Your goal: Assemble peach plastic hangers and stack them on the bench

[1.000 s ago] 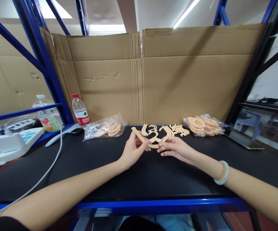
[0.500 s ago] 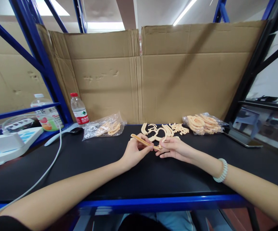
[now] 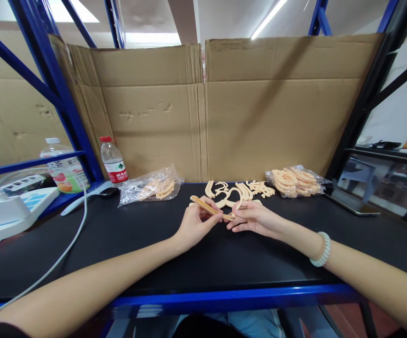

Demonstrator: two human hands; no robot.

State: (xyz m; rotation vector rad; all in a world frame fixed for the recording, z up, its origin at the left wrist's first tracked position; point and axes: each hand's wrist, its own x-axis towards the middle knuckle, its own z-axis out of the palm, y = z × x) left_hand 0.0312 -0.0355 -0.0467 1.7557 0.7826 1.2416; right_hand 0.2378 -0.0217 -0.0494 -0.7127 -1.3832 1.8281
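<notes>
Over the dark tabletop, my left hand (image 3: 194, 226) pinches a pale, wooden-looking strip (image 3: 203, 205) between thumb and fingers. The strip slants down to the right, towards my right hand (image 3: 254, 218). My right thumb and fingers close on a slim curved wooden-looking piece (image 3: 240, 196), whose lower end meets or nearly meets the strip's right end; whether they are joined I cannot tell. Just behind my hands lie several loose pale cut-out pieces (image 3: 245, 190), some curved and some branching (image 3: 262, 188), partly hidden by my fingers.
A clear bag of pieces (image 3: 152, 188) lies at left, another bag (image 3: 295, 181) at right. A red-capped bottle (image 3: 114, 162), a power strip (image 3: 30, 213) and a white cable (image 3: 67, 256) are at left. A tablet-like slab (image 3: 353, 205) is at right. Cardboard (image 3: 277, 108) walls the back.
The whole view has shifted slightly left. Both hands keep the same hold, with almost no movement of the pieces.
</notes>
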